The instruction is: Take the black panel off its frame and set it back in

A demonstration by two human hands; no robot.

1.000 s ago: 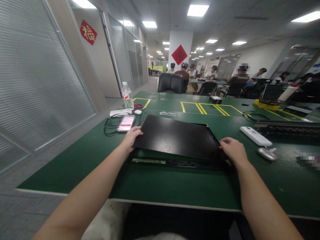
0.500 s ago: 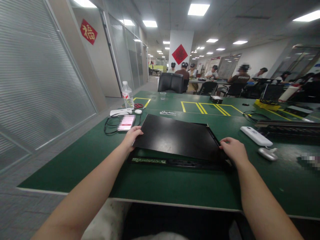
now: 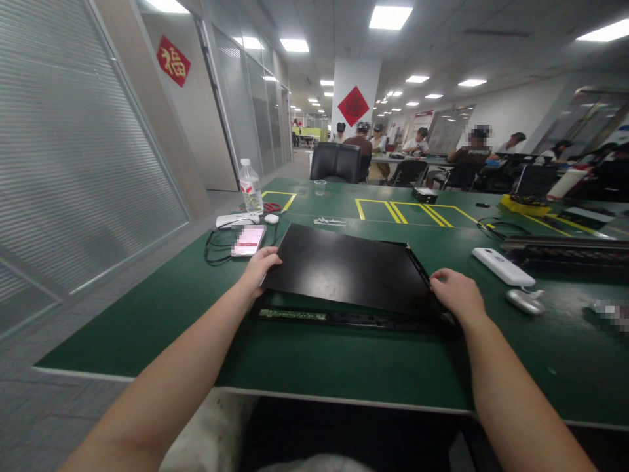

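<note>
A glossy black flat display panel (image 3: 344,267) lies tilted, its left side raised, over a shallow black frame (image 3: 383,321). A strip of green circuit board (image 3: 292,315) shows along the frame's near edge. My left hand (image 3: 260,267) grips the panel's left edge, thumb on top and the other fingers mostly hidden beneath. My right hand (image 3: 456,294) is closed at the right side, thumb and index finger pinching the frame's raised edge. Whether these fingers also touch the panel I cannot tell.
Left of the panel lie a phone (image 3: 248,241), black cable, a white mouse (image 3: 272,219) and a water bottle (image 3: 250,187). A white power bank (image 3: 502,267) and a silver mouse (image 3: 525,302) are at the right. A clear cup (image 3: 320,187) stands further back on the green table (image 3: 147,334).
My right hand has shifted very slightly up and left along the frame's edge. The panel and my left hand look unmoved.
</note>
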